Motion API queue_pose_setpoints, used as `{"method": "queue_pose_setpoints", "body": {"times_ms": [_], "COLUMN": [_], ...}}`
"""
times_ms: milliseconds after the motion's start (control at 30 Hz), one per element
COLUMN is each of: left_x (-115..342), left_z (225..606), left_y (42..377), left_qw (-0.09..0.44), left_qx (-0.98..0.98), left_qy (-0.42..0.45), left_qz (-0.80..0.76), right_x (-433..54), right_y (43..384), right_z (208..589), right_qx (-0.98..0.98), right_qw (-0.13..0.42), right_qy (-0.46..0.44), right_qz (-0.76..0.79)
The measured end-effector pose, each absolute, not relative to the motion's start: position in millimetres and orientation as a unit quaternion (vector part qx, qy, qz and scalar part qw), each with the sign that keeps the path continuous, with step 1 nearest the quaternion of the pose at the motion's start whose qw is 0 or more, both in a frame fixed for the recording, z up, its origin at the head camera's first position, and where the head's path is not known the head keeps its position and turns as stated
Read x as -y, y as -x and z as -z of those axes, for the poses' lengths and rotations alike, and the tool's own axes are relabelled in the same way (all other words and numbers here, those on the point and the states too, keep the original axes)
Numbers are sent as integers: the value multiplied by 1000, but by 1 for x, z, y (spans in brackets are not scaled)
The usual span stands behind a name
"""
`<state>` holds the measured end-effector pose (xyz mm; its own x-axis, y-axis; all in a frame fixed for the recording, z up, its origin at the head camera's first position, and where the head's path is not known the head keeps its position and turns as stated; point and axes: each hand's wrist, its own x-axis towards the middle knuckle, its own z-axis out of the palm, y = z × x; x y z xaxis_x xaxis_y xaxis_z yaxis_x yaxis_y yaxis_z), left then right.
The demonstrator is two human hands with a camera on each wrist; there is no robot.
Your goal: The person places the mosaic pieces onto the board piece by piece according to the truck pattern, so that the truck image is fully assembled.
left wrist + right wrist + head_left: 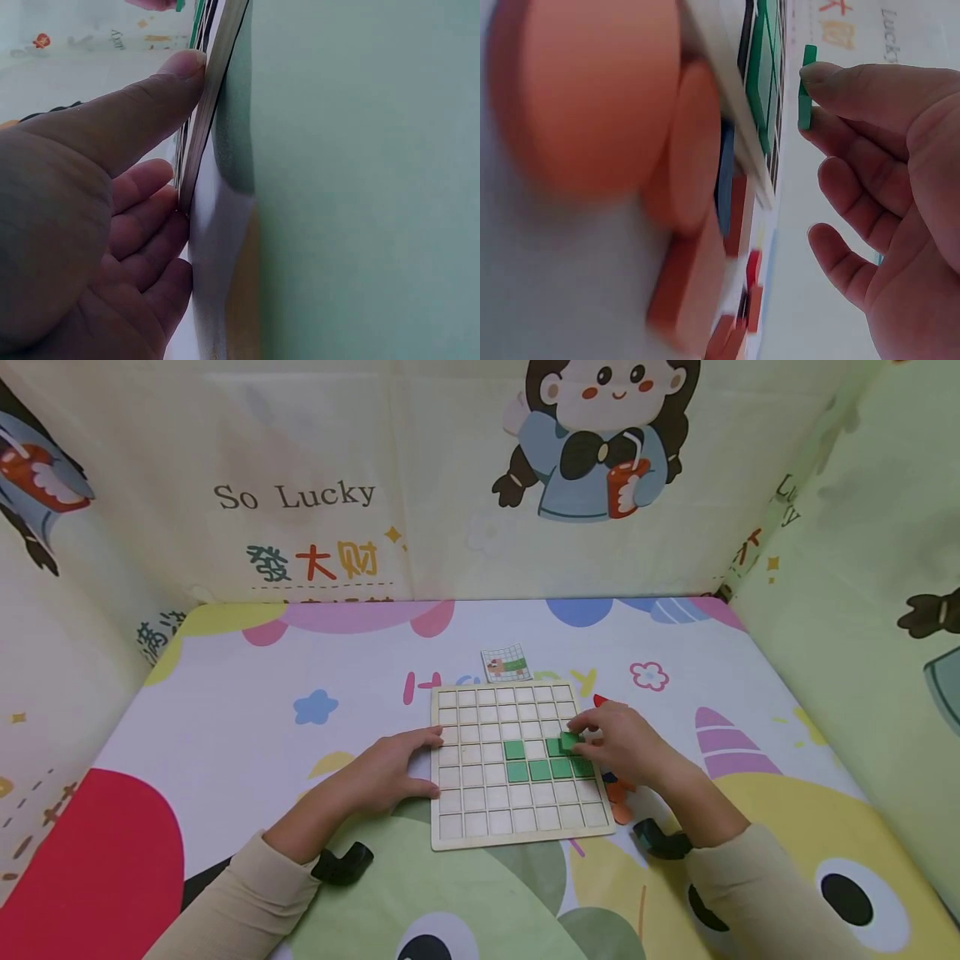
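The counter point(240, 693), covered in a cartoon print, spreads out on all sides of the pale grid board point(476, 822), which lies flat upon it. Next in size are the hands: the left hand point(390, 772) is at the board's left edge, thumb and fingers spread rather than gripping; the right hand point(626, 742), over the board's right edge, pinches a green tile point(570, 742) between thumb and fingertips. Just beyond the board's far edge lies a small picture card point(506, 663) with a patterned grid. Orange pieces point(620, 802) lie just beside the board's right edge, and a red piece point(600, 700) shows near its far right corner. Smallest are the placed green tiles point(539, 769), in two rows right of the board's middle; the upper row has a bare cell in it.

The step in hand looks to be filling cells to match the card. The next move seems to call for squaring the pinched tile over the upper row's end cell and pressing it down, with the board kept steady.
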<state>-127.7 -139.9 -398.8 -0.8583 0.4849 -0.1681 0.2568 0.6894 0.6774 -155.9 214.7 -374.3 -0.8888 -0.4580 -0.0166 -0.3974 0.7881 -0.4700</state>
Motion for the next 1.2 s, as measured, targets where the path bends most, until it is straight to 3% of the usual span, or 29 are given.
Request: {"method": "queue_pose_setpoints", "body": {"times_ms": [433,1200], "left_x": [140,141], "left_z": [399,400], "left_y": [128,128], "left_qw": [171,169], "left_qx": [-906,-903], "left_qy": [-202,-210], "left_qz": [-331,-336], "right_x": [-188,-168], "right_y": [160,161], "right_z": [375,375], "right_qx": [-939,-940], "right_qw": [106,86], "right_qy": [266,298], "right_qz": [190,140]}}
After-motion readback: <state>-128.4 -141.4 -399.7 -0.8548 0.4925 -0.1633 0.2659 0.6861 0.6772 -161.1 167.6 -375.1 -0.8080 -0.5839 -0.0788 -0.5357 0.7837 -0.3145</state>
